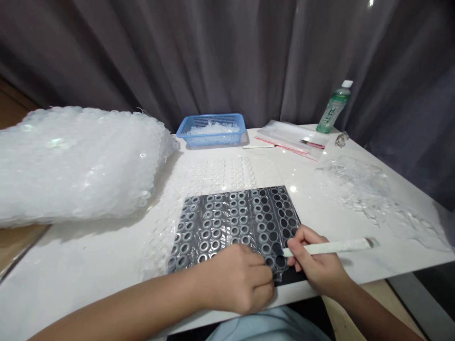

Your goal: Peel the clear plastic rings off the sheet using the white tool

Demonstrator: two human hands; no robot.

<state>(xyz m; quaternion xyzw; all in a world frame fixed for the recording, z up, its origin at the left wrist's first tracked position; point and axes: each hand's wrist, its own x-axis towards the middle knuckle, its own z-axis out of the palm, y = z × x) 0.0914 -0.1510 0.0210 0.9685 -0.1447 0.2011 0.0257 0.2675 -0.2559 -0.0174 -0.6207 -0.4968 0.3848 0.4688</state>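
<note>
1. Head view: the clear ring-patterned film (223, 222) is lying at the lower centre of the frame, over a black board (293, 277).
2. Just right of it, the right hand (320, 267) is pinching a slim white tool (330, 247), tip pointing at the film.
3. The left hand (241, 279) is curling over the near edge; whether it's gripping, I can't tell from here.
4. That film is looking light, limp, slippery and probably easily torn; its plain margins are seemingly offering the safest hold.
</note>
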